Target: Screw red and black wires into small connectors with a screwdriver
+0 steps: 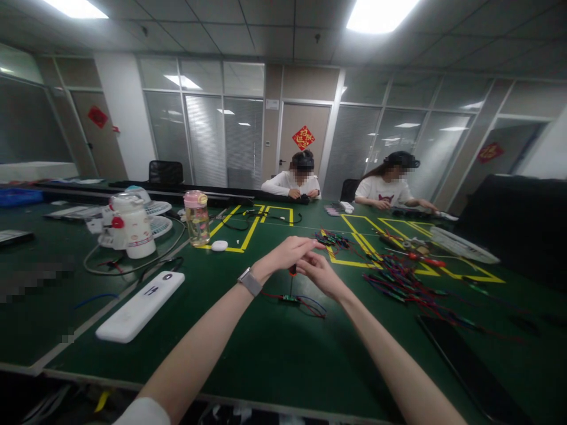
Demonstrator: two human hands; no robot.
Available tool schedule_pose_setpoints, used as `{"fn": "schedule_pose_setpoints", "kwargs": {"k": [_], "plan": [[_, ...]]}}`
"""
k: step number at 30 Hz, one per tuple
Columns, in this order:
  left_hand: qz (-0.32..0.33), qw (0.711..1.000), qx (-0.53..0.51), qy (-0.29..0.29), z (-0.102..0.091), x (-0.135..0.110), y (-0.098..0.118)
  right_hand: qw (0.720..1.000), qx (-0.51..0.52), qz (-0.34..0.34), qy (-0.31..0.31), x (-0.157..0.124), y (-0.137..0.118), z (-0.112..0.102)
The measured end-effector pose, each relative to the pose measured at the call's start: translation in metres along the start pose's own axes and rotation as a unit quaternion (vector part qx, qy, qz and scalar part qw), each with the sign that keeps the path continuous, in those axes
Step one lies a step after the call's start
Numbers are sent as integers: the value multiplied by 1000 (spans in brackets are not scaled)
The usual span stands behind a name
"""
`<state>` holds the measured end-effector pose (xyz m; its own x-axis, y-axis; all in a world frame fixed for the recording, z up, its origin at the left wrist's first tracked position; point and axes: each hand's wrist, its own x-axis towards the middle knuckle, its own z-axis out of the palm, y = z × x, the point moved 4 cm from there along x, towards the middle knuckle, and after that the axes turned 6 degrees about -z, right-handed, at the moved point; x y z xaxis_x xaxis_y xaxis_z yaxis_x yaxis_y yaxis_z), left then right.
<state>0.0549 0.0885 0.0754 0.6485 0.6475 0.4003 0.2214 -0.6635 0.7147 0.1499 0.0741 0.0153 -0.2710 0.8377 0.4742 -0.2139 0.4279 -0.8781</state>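
A small screwdriver [293,270] stands upright between my hands, its orange-and-black handle mostly covered and its thin shaft pointing down. Its tip meets a small green circuit board [290,299] with red and blue wires, lying on the table [248,366]. My right hand [319,273] pinches the handle from the side. Over the top of it lies my left hand [286,255], fingers stretched out toward the right, with a watch [250,282] on the wrist. Whether the left palm presses on the handle is hidden.
Wired boards [398,277] lie heaped to the right, near a dark phone [469,366]. At left are a white power bank [142,307], a white jug [135,230], a pink-lidded bottle [197,218] and an earbud case [220,245]. Two people sit opposite.
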Motion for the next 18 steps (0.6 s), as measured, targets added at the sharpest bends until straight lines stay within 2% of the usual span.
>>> {"fn": "schedule_pose_setpoints", "kwargs": {"k": [4, 6, 10, 15, 18], "plan": [[4, 995, 29, 91, 4, -1, -3, 997, -72, -20, -26, -4, -5, 0], [31, 986, 54, 153, 5, -3, -3, 996, -84, -35, 5, -5, -5, 1], [86, 969, 54, 227, 7, -9, -1, 991, 10, -65, 119, -4, -6, 7], [78, 954, -14, 288, 13, -14, -3, 977, 98, -78, 172, 7, -17, 29], [59, 949, -101, 293, 17, -17, -7, 970, 113, -106, 186, 15, -23, 40]]}}
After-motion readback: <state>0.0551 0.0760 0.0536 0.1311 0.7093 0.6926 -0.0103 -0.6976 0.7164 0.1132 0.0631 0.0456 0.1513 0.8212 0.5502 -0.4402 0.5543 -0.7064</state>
